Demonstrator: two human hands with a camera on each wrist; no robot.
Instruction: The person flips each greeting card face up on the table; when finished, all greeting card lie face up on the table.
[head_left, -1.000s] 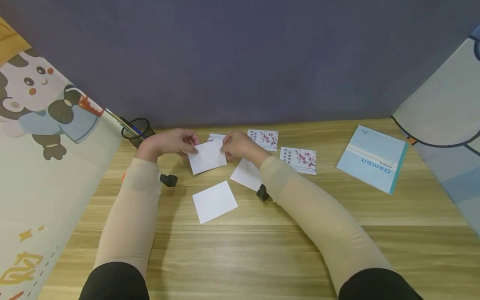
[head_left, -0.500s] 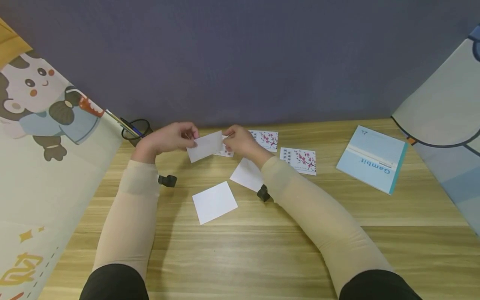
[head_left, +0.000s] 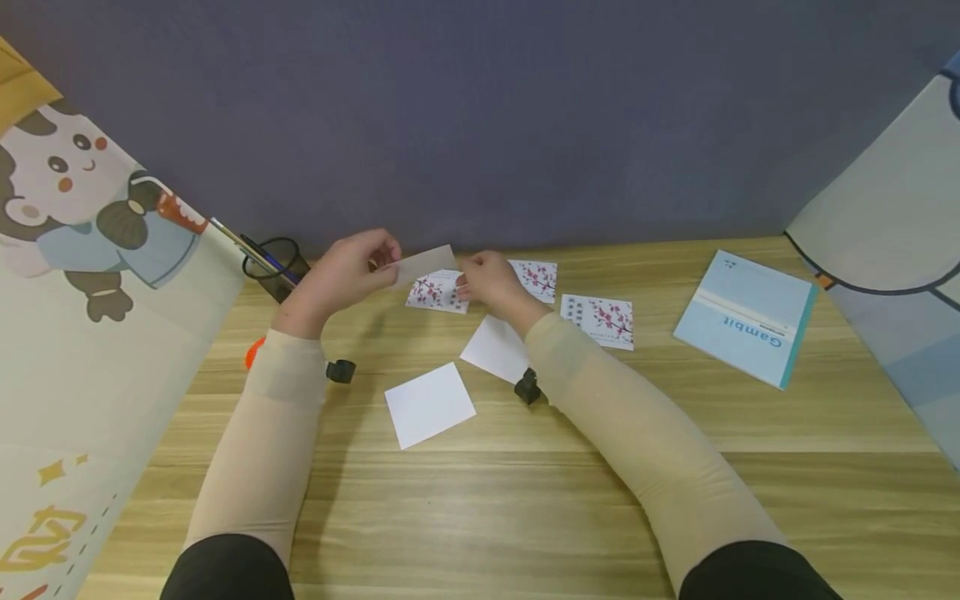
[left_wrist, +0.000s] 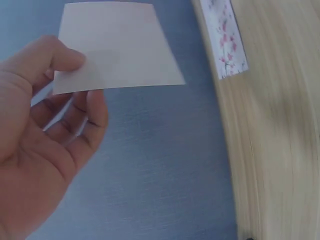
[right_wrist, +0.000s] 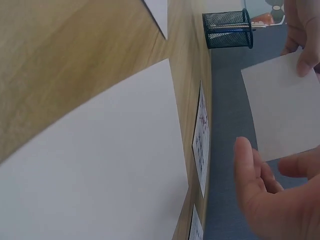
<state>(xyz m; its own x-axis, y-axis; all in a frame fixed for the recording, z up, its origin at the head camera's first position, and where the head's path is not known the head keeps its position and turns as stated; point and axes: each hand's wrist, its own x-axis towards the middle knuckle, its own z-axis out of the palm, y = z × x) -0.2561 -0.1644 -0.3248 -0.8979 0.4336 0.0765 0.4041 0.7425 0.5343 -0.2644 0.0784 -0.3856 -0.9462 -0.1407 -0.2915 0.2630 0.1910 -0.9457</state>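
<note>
Between thumb and fingers, my left hand (head_left: 348, 271) pinches a blank white card (head_left: 426, 263) by its left edge, holding it raised and tilted above the back of the table. The card's pale blank side shows in the left wrist view. My right hand (head_left: 491, 282) is close to the card's opposite edge; in the right wrist view its thumb and fingers are spread apart, with no grip on the card. Below the raised card lies a blossom-printed card (head_left: 437, 292). Two more blossom cards, one partly behind my right hand (head_left: 537, 278) and one clear of it (head_left: 597, 321), lie to the right.
Two blank white cards, a near one (head_left: 430, 406) and one partly under my right wrist (head_left: 495, 350), lie on the table. A blue Gambit booklet (head_left: 746, 318) is at right. A mesh pen cup (head_left: 281, 267) stands at back left, near an orange object (head_left: 255, 353).
The raised card has moved up and back and tilted, uncovering the blossom card beneath. My left hand has risen with it. My right hand, earlier at the card's right edge, has come off it.
</note>
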